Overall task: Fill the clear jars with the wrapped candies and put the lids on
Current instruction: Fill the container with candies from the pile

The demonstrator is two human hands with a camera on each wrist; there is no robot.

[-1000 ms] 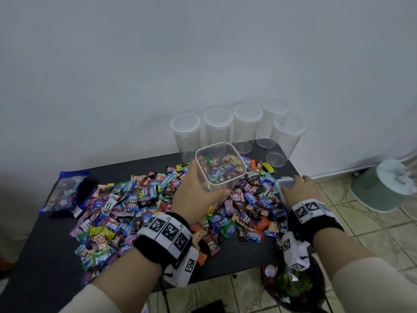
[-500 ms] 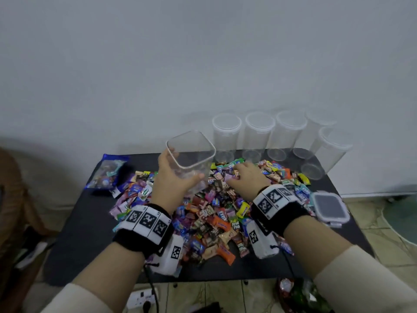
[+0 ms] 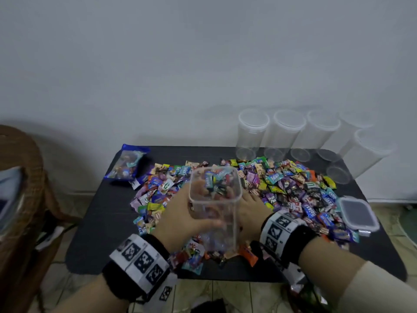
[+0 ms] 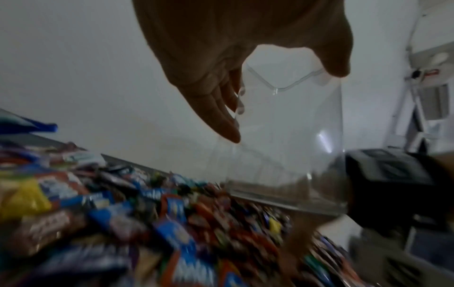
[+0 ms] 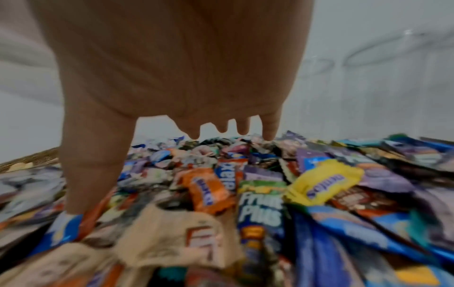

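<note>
My left hand [image 3: 180, 220] grips a square clear jar [image 3: 214, 213] by its side, low over the front of the candy pile [image 3: 293, 190]. In the left wrist view the jar [image 4: 290, 136] looks empty, with my fingers [image 4: 221, 116] wrapped on its wall. Just right of the jar, my right hand [image 3: 250, 206] rests on the wrapped candies. The right wrist view shows its straight fingers [image 5: 269, 128] and thumb reaching down into the candies [image 5: 258, 194]. The jar's square lid [image 3: 357, 213] lies at the pile's right edge.
Several round clear jars [image 3: 286, 134] with lids on stand along the wall at the back right of the black table [image 3: 101, 233]. A blue candy bag [image 3: 126, 166] lies at the back left. A wicker chair [image 3: 24, 172] stands left of the table.
My right hand left the lid on the table and moved left onto the pile. My left hand brought the jar down and nearer to me, beside the right hand.
</note>
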